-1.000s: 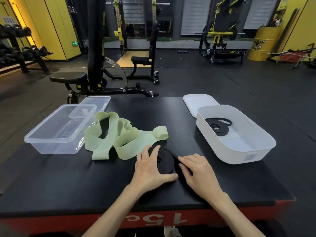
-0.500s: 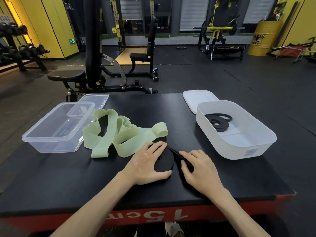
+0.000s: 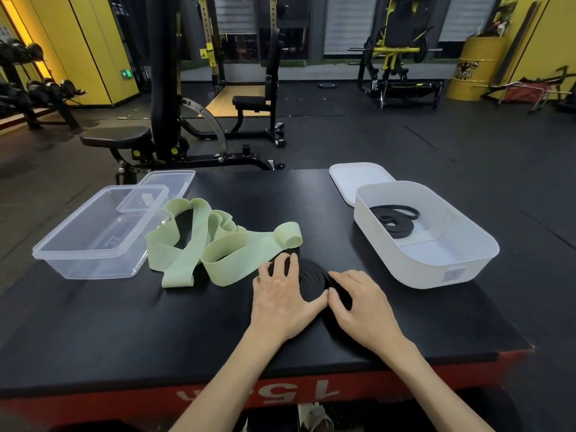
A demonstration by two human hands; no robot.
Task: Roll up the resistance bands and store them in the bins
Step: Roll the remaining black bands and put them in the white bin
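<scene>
Dark rubber floor (image 3: 405, 145); yellow walls (image 3: 87, 42); black bench (image 3: 115, 140); dumbbell rack (image 3: 28, 88) left; yellow drum (image 3: 473, 70) right.

We note a matt black table top (image 3: 93, 322). The coil (image 3: 311, 282) is matt black rubber. Left of the coil lie a smooth, satin-finish green band (image 3: 230, 254) of elastic rubber and a glossy clear plastic bin (image 3: 88, 265); right of it, a matt white plastic bin (image 3: 405, 263).

Dim gym, soft overhead light. Warm glow on the yellow wall (image 3: 18, 51) far left. Faint sheen on the counter (image 3: 265, 198). Wide-angle bending at edges; background slightly soft.
</scene>
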